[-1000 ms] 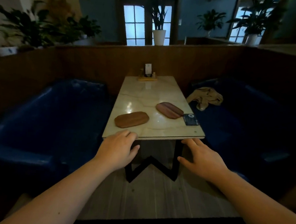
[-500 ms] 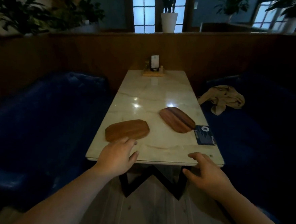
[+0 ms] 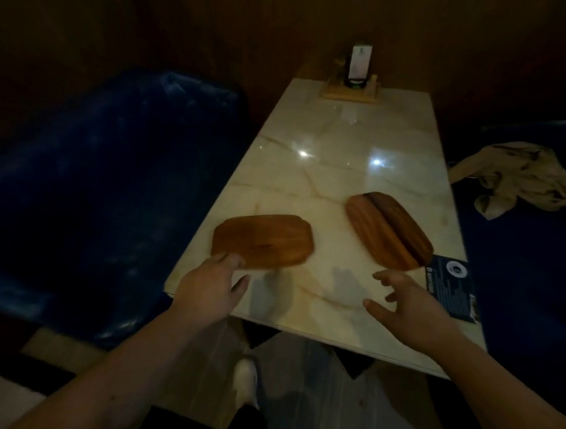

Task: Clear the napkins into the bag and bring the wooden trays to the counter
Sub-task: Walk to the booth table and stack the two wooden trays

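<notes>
Two wooden trays lie flat on the pale marble table (image 3: 328, 164). The left tray (image 3: 263, 239) sits near the table's left edge, and my left hand (image 3: 210, 284) has its fingertips at that tray's near left corner, fingers apart. The right tray (image 3: 389, 230) lies at an angle near the right side. My right hand (image 3: 406, 305) hovers open over the table just short of it, fingers spread, holding nothing. No napkins or bag are visible on the table.
A dark printed card (image 3: 452, 288) lies at the table's right edge. A wooden stand with a white card (image 3: 352, 85) is at the far end. Blue benches (image 3: 93, 184) flank the table; a beige cloth (image 3: 518, 177) lies on the right one. My shoe (image 3: 246, 382) shows below.
I have stepped closer and the view has tilted down. Both hands have moved forward over the table, the left reaching the left tray's corner, the right nearing the right tray.
</notes>
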Motion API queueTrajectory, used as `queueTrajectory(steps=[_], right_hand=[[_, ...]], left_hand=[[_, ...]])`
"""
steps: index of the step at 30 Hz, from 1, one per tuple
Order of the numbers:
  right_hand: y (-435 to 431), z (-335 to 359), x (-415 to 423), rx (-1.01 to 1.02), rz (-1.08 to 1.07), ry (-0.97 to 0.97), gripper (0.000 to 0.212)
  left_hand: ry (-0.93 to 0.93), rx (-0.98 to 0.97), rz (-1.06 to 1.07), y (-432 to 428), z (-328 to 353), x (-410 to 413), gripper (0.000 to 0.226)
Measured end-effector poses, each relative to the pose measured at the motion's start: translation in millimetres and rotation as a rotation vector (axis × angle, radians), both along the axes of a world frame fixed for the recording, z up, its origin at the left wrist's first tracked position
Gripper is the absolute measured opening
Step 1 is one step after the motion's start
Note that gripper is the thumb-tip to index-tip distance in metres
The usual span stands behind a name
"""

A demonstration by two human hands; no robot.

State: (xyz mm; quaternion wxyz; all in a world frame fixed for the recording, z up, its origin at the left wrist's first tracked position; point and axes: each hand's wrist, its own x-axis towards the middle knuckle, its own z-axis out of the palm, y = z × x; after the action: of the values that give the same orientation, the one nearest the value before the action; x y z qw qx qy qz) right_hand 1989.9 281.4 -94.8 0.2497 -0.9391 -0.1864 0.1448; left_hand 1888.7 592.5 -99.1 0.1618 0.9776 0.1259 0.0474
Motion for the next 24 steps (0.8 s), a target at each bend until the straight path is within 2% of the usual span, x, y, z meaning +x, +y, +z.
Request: queueTrajectory(steps=[8, 14, 19, 24], right_hand=[[77, -19, 97, -0.091, 0.065, 0.087, 0.056], [146, -53, 163, -0.068, -0.095, 0.324, 0.052], [188, -97, 197, -0.135, -0.193, 0.452, 0.056], [201, -115, 209, -0.225, -0.220, 0.543, 0.063]], left_hand=[[0.109, -0.073, 0.090, 73, -39, 63, 0.031], [0.289, -0.274, 0.223, 141, -82, 115, 0.040], [0.523, -0.343, 0.185, 183, -121, 144, 0.047], [0.527, -0.439, 0.180, 189, -129, 166, 0.046]])
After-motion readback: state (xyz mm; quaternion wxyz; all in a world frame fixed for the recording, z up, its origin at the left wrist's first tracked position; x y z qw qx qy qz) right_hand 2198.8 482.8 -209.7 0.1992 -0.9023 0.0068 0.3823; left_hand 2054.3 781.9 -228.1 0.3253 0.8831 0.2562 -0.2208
